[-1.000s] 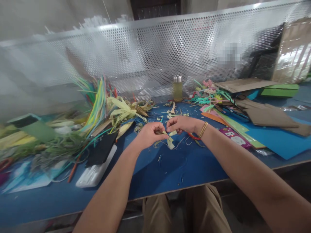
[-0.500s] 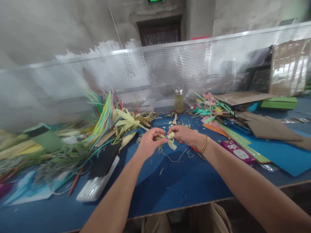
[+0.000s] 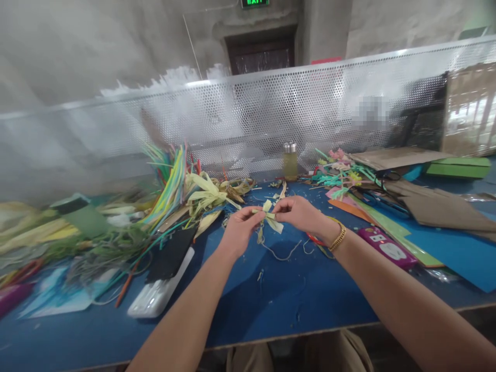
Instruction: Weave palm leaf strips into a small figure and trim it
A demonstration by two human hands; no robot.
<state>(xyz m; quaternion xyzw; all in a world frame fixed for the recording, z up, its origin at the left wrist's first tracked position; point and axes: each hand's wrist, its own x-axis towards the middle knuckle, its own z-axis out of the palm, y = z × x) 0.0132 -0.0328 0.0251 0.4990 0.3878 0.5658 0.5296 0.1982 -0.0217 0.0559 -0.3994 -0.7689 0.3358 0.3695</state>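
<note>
Head view: a blue table (image 3: 279,305) spans the scene, and a perforated metal screen (image 3: 287,103) stands along its far side. On the right, brown cardboard (image 3: 434,201) lies partly over blue paper (image 3: 445,253). On the left, a bunch of coloured stems (image 3: 170,186) stands beside a pale husk bundle (image 3: 207,188). The left hand (image 3: 240,230) and right hand (image 3: 298,212) meet over the middle of the table, thumbs and fingertips pinched close on either side of a small knotted husk strip (image 3: 276,226), held between them. Beyond, at the far side, is a bottle (image 3: 290,164) with a metal lid. A gold bracelet (image 3: 340,237) circles the right wrist. Thin thread (image 3: 284,258) curls on the table, just nearer than the strip.
</note>
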